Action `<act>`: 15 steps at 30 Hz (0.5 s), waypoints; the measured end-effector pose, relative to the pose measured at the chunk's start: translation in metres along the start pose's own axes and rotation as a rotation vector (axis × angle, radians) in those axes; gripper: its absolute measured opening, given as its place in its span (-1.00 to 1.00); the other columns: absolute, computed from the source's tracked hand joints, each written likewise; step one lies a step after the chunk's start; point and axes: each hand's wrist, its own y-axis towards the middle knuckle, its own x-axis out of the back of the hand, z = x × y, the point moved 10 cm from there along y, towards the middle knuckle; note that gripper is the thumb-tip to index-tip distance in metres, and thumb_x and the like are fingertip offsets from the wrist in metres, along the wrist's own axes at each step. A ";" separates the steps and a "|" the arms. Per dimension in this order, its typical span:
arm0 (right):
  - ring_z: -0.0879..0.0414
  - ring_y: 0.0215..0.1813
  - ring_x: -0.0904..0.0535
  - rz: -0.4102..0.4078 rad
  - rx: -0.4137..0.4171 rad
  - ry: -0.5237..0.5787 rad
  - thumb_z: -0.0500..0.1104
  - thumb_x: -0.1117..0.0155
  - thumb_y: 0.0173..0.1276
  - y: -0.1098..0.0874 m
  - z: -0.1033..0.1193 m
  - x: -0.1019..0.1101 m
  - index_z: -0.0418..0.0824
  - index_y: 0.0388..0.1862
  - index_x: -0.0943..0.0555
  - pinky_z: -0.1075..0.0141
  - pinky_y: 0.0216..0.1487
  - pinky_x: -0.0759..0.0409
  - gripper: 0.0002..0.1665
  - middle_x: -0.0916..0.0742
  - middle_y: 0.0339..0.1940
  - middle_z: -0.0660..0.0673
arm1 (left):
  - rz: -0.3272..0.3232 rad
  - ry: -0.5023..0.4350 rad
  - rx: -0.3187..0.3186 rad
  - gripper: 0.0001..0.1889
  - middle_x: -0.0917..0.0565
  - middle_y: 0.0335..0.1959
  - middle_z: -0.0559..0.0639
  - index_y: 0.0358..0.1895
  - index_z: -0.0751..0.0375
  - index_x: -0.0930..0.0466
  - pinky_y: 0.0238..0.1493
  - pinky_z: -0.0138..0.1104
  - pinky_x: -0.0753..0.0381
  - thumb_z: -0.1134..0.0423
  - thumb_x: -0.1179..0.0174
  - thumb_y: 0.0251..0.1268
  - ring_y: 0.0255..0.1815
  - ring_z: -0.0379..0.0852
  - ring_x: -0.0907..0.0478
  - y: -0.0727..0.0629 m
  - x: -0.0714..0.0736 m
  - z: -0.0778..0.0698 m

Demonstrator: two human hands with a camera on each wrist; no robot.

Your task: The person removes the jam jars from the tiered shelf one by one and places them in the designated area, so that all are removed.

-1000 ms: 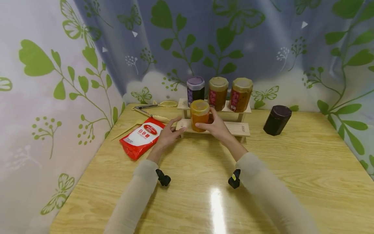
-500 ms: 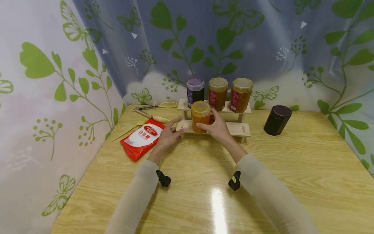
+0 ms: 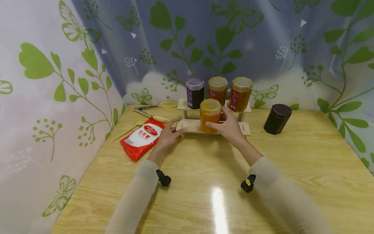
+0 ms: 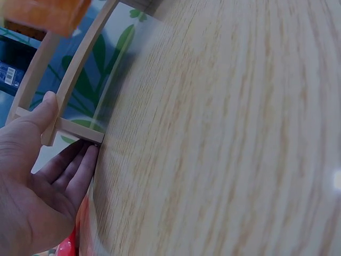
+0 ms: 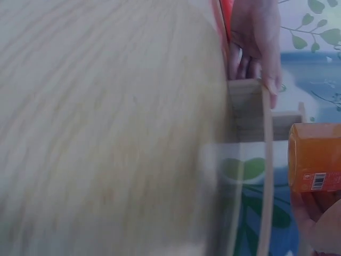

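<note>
Thumb and fingers of my right hand (image 3: pixel 231 128) hold a jar of orange jam (image 3: pixel 209 117) upright, with a pale lid. In the right wrist view a gap shows between the jar's base and the lower board of a two-step wooden rack (image 3: pixel 189 125). My left hand (image 3: pixel 168 136) steadies the rack's left end; in the left wrist view its thumb lies on the lower board and its fingers (image 4: pixel 82 173) reach the leg. On the upper step stand a dark purple jar (image 3: pixel 195 94) and two amber jars, one of them partly hidden (image 3: pixel 217 87), the other fully visible (image 3: pixel 241 95).
A dark jar (image 3: pixel 277 119) stands on the table right of the rack. Left of my left hand lies a red and white sugar bag (image 3: pixel 143 138), with metal-handled tongs (image 3: pixel 146 106) and a thin stick (image 3: pixel 124 132) behind it. Patterned curtain (image 3: pixel 175 48) closes off the back.
My right hand has carried the orange jar to the right, from the rack's left part toward its middle. The left hand has stayed at the rack's left end.
</note>
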 end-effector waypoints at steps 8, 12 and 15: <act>-0.19 0.31 -0.53 -0.035 0.017 -0.038 0.00 -0.58 0.31 -0.018 0.011 0.052 -0.06 0.61 -0.31 -0.13 0.35 -0.48 -0.02 -0.58 0.36 -0.26 | 0.004 -0.002 0.000 -0.36 -0.72 -0.29 0.19 0.54 -0.29 -0.37 -0.16 -0.25 -0.55 -0.08 -0.33 0.45 -0.24 -0.01 -0.65 -0.002 -0.001 0.000; -0.10 0.27 -0.54 -0.058 0.013 -0.082 0.04 -0.54 0.35 -0.032 0.013 0.087 0.02 0.65 -0.26 -0.01 0.24 -0.55 -0.01 -0.58 0.37 -0.25 | 0.003 0.000 -0.004 -0.37 -0.70 -0.32 0.19 0.53 -0.32 -0.38 -0.20 -0.25 -0.50 -0.10 -0.33 0.45 -0.29 -0.02 -0.59 0.000 0.000 -0.001; 0.04 0.19 -0.57 -0.094 0.037 -0.110 0.00 -0.52 0.38 -0.041 0.014 0.115 0.05 0.63 -0.29 0.24 0.10 -0.59 -0.08 -0.61 0.33 -0.16 | 0.004 0.001 -0.008 -0.38 -0.71 -0.31 0.19 0.52 -0.34 -0.38 -0.22 -0.25 -0.48 -0.10 -0.32 0.45 -0.30 -0.04 -0.56 0.000 0.000 -0.001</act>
